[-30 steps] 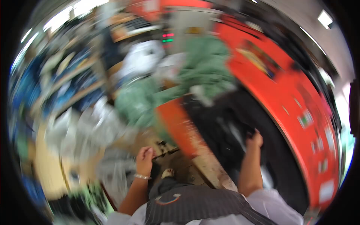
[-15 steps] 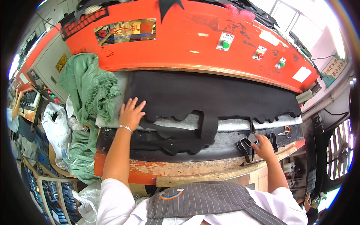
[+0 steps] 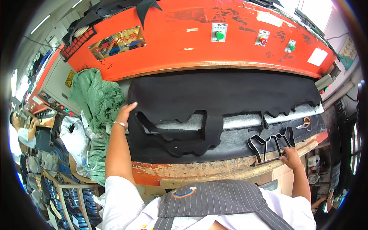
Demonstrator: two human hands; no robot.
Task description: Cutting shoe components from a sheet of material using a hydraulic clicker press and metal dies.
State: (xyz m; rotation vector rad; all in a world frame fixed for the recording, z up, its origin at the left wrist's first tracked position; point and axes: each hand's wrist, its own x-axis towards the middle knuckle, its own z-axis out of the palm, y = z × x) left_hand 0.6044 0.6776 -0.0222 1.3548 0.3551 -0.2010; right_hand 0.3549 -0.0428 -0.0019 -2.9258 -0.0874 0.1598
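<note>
A wide black foam-like sheet [image 3: 230, 90] lies on the machine's bed, with wavy cutouts along its near part. At its left edge my left hand [image 3: 125, 114] has its fingers closed on the border; the fingers underneath are hidden. To the right, a metal-edged cutting die [image 3: 271, 142] with a zigzag outline stands near the front edge. My right hand [image 3: 290, 157] grips its near right side with bent fingers. Orange-handled scissors [image 3: 306, 124] lie just beyond the die to the right.
The red machine body [image 3: 172, 42] rises behind the sheet, carrying green buttons [image 3: 219, 35] and a red button [image 3: 263, 40]. Green woven cloth [image 3: 96, 92] and a white sack [image 3: 73, 138] crowd the left side. A wooden rail [image 3: 222, 176] borders the front. Another person [image 3: 27, 130] works far left.
My left hand has gone from lying spread on the sheet to its left edge, and the sheet's near left strip lies flatter. My right hand has shifted right along the die, which shows more fully.
</note>
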